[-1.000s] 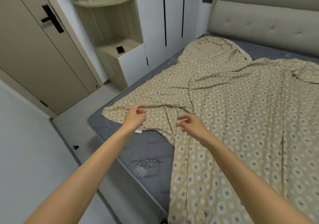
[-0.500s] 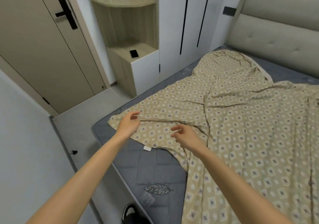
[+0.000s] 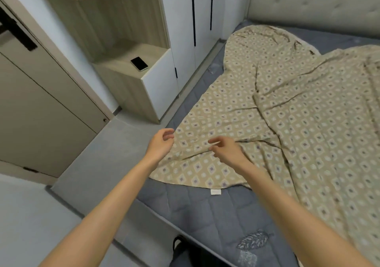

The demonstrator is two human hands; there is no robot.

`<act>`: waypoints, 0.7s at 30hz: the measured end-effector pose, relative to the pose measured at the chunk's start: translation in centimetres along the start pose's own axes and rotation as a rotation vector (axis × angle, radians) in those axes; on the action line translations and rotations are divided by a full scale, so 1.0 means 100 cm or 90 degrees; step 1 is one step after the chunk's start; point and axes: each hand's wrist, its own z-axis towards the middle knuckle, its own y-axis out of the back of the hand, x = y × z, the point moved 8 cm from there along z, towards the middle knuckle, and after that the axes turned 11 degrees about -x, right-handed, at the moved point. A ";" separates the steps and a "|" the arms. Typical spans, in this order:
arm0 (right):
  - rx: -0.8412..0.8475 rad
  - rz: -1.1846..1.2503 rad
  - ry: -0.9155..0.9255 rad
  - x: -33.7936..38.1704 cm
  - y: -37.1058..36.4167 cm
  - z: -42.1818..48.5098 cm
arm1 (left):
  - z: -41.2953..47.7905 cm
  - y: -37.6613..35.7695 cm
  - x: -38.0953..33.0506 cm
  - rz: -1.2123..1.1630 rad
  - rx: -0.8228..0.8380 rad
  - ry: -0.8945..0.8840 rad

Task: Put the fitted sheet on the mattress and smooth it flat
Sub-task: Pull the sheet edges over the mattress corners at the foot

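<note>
Head view: left hand [image 3: 161,143] and right hand [image 3: 226,148] hover half-curled, holding nothing, over the near edge of the rumpled beige diamond-print fitted sheet [image 3: 287,122] loose on the grey quilted mattress [image 3: 195,209] beneath them, where pinching a fold instead of the hem would likely bunch it.

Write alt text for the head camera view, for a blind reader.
The left hand and right hand, both empty, reach over a rumpled beige fitted sheet loose on a grey mattress, its near corner bare. A phone lies on the cabinet beside the bed.
</note>
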 end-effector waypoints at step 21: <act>-0.013 -0.050 -0.162 0.019 -0.104 0.085 | 0.167 0.025 -0.005 0.205 0.146 -0.130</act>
